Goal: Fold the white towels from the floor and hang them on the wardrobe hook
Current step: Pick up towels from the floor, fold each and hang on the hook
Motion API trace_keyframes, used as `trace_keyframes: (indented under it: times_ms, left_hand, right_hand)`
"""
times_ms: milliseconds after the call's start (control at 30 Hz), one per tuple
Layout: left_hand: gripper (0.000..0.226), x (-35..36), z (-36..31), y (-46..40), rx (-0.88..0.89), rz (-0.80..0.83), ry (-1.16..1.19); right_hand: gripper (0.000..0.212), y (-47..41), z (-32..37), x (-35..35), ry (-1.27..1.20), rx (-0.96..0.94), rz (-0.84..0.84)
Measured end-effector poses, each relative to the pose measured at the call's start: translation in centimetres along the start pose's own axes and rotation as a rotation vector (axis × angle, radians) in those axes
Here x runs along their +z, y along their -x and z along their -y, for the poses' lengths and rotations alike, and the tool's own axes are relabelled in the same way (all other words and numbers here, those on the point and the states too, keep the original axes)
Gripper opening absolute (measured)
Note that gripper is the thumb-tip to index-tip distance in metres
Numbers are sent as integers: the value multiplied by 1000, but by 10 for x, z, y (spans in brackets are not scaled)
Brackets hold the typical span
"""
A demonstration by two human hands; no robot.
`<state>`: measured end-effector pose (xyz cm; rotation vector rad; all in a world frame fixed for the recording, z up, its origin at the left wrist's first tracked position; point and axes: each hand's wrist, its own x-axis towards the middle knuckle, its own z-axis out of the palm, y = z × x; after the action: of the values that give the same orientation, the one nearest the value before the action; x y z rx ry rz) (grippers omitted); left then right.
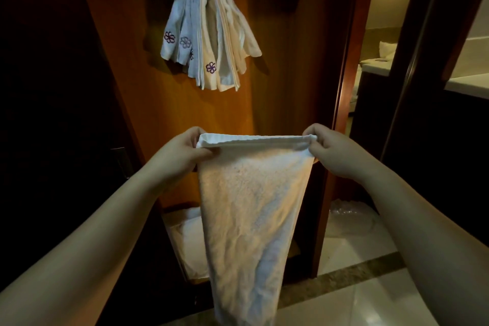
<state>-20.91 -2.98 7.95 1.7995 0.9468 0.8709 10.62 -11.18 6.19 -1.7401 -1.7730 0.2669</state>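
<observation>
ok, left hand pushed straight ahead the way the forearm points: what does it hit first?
Probably the wooden back panel of the wardrobe, below the towels already on the hook. The left hand grips the top corner of the held towel, and nothing shows between it and the panel. Depth is unclear.

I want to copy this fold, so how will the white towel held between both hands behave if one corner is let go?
The towel hangs limp below the left hand and right hand, so it is probably floppy and would swing down. Its nubby pile suggests it grips fingers rather than slipping. It looks light: pinches alone carry it.
</observation>
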Motion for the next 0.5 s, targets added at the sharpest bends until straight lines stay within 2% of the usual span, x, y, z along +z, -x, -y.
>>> trace_keyframes:
  times_ms: [167, 333, 500]
  left_hand:
    - [10, -1, 2, 2, 17, -18, 15]
    - [35, 7, -5, 10, -55, -55, 247]
    - [32, 10, -13, 11, -30, -85, 319]
  right_hand:
    - [18, 2, 5, 10, -70, 9, -89]
    - [17, 3, 10, 17, -299, 57, -286]
    - [13, 2, 16, 16, -412, 21, -431]
